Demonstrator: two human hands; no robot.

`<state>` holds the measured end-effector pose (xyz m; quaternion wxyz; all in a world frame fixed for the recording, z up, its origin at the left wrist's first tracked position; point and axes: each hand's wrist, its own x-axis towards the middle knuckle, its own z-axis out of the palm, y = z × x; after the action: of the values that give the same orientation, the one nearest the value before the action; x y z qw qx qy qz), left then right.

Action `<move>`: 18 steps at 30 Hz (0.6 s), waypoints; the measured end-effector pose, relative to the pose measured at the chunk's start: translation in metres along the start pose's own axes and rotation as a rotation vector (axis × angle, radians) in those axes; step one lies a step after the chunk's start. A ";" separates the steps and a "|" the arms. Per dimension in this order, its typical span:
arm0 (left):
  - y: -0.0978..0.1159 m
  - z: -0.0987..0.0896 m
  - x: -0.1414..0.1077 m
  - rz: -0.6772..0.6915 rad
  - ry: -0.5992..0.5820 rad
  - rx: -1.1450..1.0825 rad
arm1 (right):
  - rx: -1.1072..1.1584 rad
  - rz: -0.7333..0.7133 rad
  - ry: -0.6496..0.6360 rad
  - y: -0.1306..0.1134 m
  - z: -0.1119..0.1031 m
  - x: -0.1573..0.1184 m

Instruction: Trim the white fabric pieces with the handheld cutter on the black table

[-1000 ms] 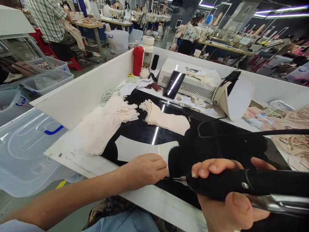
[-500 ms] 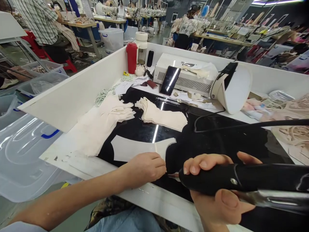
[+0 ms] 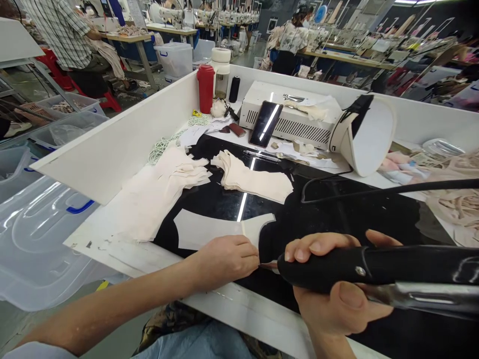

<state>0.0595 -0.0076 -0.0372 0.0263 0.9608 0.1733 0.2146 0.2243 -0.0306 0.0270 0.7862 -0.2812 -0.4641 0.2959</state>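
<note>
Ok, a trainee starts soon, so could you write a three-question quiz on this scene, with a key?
1. Which hand grips the black, rounded handheld tool, and which is at the flat, pale piece with curved edges?
2. True or false: the dark, glossy phone leans against the white, slotted box.
3. What stands beside the red, cylindrical flask: (a) a white cone; (b) a clear bottle with a cream lid; (c) a stack of cream fabric pieces?

Key: 1. The right hand grips the tool; the left hand is at the piece. 2. True. 3. b.
</note>
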 end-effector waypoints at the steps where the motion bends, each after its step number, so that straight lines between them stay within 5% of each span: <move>1: 0.000 -0.001 0.000 -0.006 0.000 -0.023 | 0.000 -0.004 -0.002 0.000 0.000 0.000; 7: -0.001 -0.003 0.000 -0.182 0.023 -0.142 | -0.037 -0.003 -0.004 -0.001 -0.001 -0.002; 18: -0.002 -0.006 0.010 -0.191 0.026 -0.078 | -0.012 -0.013 -0.025 -0.001 -0.002 -0.002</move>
<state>0.0645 -0.0022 -0.0277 0.0816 0.9354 0.2559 0.2299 0.2258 -0.0335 0.0257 0.7805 -0.2790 -0.4777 0.2914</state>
